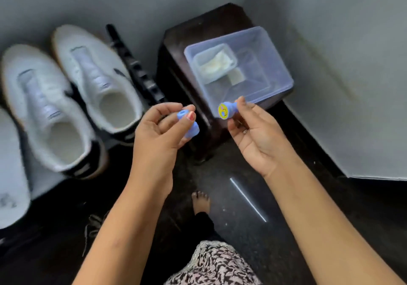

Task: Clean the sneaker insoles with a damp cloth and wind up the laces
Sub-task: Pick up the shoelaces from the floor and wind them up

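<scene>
Both hands, left hand [161, 128] and right hand [253, 130], each grip one blue piece beside two sneakers [72, 95].

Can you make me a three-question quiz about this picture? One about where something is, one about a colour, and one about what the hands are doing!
1. Where is the clear plastic tub?
A. On the dark wooden stool
B. Inside a sneaker
C. In the person's lap

2. What colour are the two small pieces in the hands?
A. Green
B. Blue
C. Orange

3. What are the hands doing?
A. Both lie flat on the floor
B. Both are empty
C. Each pinches one small piece

Answers:
1. A: the tub rests on top of the stool, right of the white sneakers.
2. B: both pieces are blue, and the right piece has a yellow sticker.
3. C: the left hand holds the left piece, and the right hand holds the other.
</scene>
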### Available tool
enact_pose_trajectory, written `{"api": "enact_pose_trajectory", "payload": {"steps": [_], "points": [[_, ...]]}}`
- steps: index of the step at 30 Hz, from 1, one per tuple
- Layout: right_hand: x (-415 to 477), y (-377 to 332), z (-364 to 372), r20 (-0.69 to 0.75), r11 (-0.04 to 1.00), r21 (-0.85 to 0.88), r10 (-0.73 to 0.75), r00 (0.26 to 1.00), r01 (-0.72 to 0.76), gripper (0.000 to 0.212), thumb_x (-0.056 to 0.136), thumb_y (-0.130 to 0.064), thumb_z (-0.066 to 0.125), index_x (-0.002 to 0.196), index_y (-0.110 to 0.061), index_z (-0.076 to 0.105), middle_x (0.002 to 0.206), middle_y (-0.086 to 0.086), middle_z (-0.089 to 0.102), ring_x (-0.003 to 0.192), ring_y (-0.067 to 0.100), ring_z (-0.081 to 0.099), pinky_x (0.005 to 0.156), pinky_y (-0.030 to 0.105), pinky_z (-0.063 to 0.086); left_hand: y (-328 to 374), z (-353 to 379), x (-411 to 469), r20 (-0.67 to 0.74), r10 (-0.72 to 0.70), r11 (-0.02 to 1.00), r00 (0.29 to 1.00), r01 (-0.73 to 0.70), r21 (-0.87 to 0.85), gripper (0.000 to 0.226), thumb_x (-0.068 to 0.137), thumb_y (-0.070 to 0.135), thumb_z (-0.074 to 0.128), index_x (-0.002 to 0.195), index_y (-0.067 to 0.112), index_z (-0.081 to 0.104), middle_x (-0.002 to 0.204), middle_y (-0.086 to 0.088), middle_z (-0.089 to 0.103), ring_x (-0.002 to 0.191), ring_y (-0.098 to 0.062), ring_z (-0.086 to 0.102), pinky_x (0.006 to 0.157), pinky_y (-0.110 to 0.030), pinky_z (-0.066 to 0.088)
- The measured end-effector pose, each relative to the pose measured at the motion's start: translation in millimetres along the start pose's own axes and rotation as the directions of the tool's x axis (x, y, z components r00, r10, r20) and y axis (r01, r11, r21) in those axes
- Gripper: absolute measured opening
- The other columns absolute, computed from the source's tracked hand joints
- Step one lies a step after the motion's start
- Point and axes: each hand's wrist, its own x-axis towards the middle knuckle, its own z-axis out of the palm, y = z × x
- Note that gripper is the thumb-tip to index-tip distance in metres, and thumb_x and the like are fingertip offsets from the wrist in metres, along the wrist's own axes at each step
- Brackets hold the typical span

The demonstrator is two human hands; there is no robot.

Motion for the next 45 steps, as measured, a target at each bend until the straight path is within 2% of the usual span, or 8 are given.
{"api": "enact_pose_trajectory", "payload": {"steps": [4,9,13,18,23,33,40,45], "points": [[58,-43,-50,-0.026,0.923,-0.292,-0.27,0.963,0.25,0.013,0.089,-0.008,0.063,0.083,-0.017,0.056,0.079,0.002,0.064,0.066,0.005,0.062,0.065,0.018,0.051,-15,54,36,0.055,-0.001,0.996,0.998,-0.004,0.094,0.018,0.083,0.003,0.066,0.088,0.017,0.056,0.089,0.003,0.074,0.079,-0.006,0.067,0.068,-0.022,0.054],[137,-63,-95,0.038,0.407,-0.862,-0.543,0.839,0.302,0.017,0.077,-0.008,0.071,0.081,-0.019,0.059,0.081,-0.002,0.062,0.072,0.012,0.063,0.069,0.022,0.05,-35,88,77,0.064,0.016,0.96,0.998,-0.034,0.279,0.022,0.076,0.003,0.074,0.083,0.017,0.059,0.083,0.001,0.075,0.073,-0.008,0.068,0.072,-0.029,0.052],[179,-68,-118,0.19,0.059,-0.963,-0.547,0.815,0.264,0.014,0.079,-0.004,0.066,0.089,-0.011,0.06,0.088,0.007,0.064,0.078,0.022,0.061,0.073,0.033,0.052,-53,103,103,0.045,0.017,0.923,0.999,-0.032,0.384,0.025,0.072,0.005,0.079,0.082,0.017,0.06,0.083,0.0,0.075,0.076,-0.014,0.071,0.078,-0.031,0.053],[201,-72,-126,0.28,-0.147,-0.96,-0.5,0.82,0.238,0.008,0.081,-0.005,0.064,0.087,-0.007,0.06,0.09,0.012,0.064,0.081,0.028,0.059,0.072,0.034,0.046,-71,122,130,0.013,0.038,0.885,0.999,-0.04,0.464,0.028,0.071,0.007,0.08,0.078,0.023,0.058,0.084,-0.001,0.074,0.084,-0.02,0.071,0.079,-0.035,0.056],[213,-76,-122,0.28,-0.231,-0.955,-0.483,0.83,0.187,0.004,0.086,-0.002,0.061,0.09,-0.003,0.063,0.089,0.014,0.067,0.089,0.03,0.056,0.076,0.031,0.041,-80,141,153,0.042,0.004,0.877,0.999,-0.023,0.479,0.028,0.073,0.001,0.077,0.08,0.018,0.055,0.084,-0.001,0.071,0.077,-0.02,0.069,0.074,-0.031,0.057],[213,-77,-127,0.236,-0.155,-0.97,-0.459,0.856,0.185,0.019,0.088,-0.014,0.062,0.106,-0.012,0.067,0.105,0.004,0.067,0.112,0.027,0.046,0.081,0.032,0.045,-111,167,192,0.1,0.0,0.831,0.995,-0.056,0.554,0.034,0.074,-0.007,0.073,0.08,0.02,0.053,0.093,-0.007,0.07,0.085,-0.017,0.068,0.079,-0.028,0.057],[206,-77,-135,0.139,0.025,-0.983,-0.548,0.825,0.182,0.03,0.088,-0.013,0.05,0.113,-0.02,0.063,0.121,-0.004,0.06,0.12,0.026,0.041,0.076,0.03,0.042,-131,197,200,0.238,0.023,0.744,0.971,-0.175,0.645,0.029,0.075,-0.006,0.07,0.085,0.016,0.054,0.089,-0.001,0.067,0.072,-0.006,0.062,0.061,-0.011,0.049],[205,-74,-143,0.092,0.144,-0.969,-0.538,0.838,0.198,0.032,0.086,-0.014,0.05,0.114,-0.025,0.063,0.121,-0.01,0.061,0.117,0.02,0.042,0.075,0.026,0.04,-142,205,207,0.272,0.024,0.682,0.962,-0.215,0.699,0.024,0.076,-0.001,0.071,0.083,0.015,0.055,0.087,-0.005,0.069,0.077,-0.012,0.067,0.053,-0.007,0.045]]}}
